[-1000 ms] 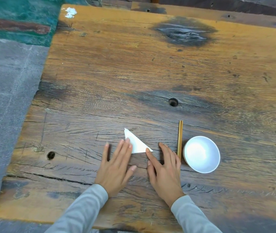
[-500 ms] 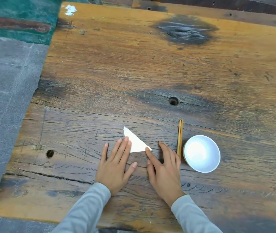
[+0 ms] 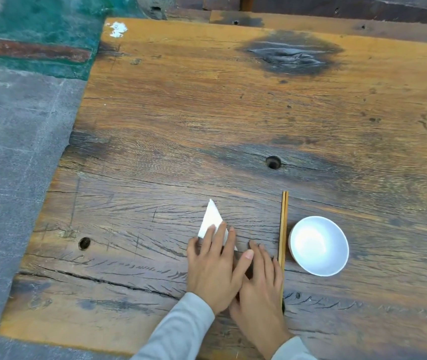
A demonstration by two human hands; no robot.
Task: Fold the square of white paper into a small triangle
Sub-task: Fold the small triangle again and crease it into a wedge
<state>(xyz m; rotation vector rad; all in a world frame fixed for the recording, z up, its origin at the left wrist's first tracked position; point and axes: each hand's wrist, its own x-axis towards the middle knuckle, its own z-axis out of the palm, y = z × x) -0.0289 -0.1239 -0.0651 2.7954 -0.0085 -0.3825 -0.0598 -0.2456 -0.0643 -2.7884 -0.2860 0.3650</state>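
From the head camera, the white paper (image 3: 212, 217), already a small triangle, lies flat on the worn wooden desk (image 3: 207, 113) near its front edge. The left hand (image 3: 213, 266) lies flat on the paper's near part, fingers (image 3: 220, 233) extended and slightly spread, pressing rather than gripping. The right hand (image 3: 259, 289) rests flat on the desk just beside it, partly under the left thumb, fingers extended and holding nothing. A pair of wooden chopsticks (image 3: 284, 224) lies just right of the right hand, with a white bowl (image 3: 318, 245) just beyond them. Grey sleeves (image 3: 181, 331) cover both forearms.
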